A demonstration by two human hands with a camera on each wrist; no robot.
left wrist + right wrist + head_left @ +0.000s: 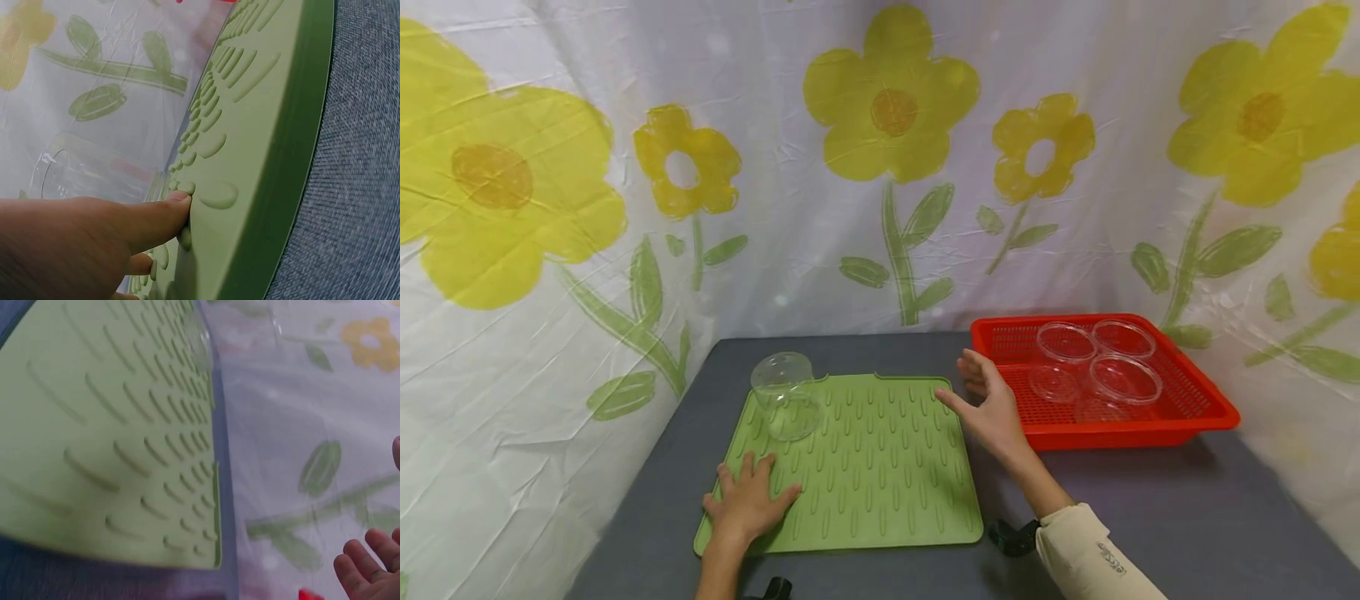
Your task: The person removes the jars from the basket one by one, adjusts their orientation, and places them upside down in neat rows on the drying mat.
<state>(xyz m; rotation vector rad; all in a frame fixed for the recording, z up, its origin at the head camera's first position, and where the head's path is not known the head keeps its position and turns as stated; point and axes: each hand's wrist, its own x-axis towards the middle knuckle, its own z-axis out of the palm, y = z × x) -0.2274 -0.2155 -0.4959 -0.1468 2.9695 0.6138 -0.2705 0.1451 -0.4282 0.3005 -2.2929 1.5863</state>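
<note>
A green ridged drying mat lies on the dark table. At its back left corner stands a clear round plastic container. My left hand rests on the mat's left side with fingers spread, just in front of that container. In the left wrist view the thumb touches the mat's raised ridges. Above the mat's right edge my right hand hovers with relaxed fingers and holds nothing. It is close to the left side of a red plastic basket. Several clear containers stand inside the basket.
A grey cloth-covered table carries everything. Behind it hangs a white curtain with yellow flowers. A black strap piece shows at my right wrist, beside a beige sleeve.
</note>
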